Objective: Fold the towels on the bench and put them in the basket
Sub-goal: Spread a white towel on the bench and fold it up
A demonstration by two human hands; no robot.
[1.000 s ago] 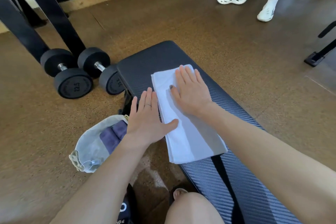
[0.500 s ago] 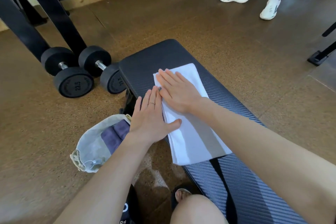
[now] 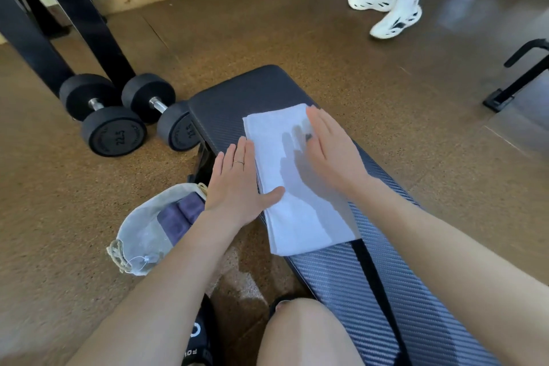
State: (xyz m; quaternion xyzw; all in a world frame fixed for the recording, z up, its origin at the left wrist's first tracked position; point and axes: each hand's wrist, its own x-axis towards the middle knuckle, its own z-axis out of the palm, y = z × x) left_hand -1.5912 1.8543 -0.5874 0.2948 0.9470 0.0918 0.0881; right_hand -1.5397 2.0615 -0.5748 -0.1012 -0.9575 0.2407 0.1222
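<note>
A folded white towel (image 3: 297,184) is laid flat on the bench (image 3: 386,285). It is pressed by the left hand (image 3: 237,187), fingers straight; the right hand (image 3: 329,148) is held flat above it, nothing gripped.

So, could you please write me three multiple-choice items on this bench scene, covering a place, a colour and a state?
1. Where is the pale mesh drawstring bag?
A. on the floor beside the black padded bench
B. on the bench
C. on the rack

2. What colour is the folded cloth towel on the bench?
A. purple
B. white
C. black

3. How are the left hand and right hand?
A. clenched
B. open, fingers straight
C. gripping dumbbells

Answers: 1 A, it lies on brown floor; 2 B, plainly white; 3 B, fingers extended.
</note>
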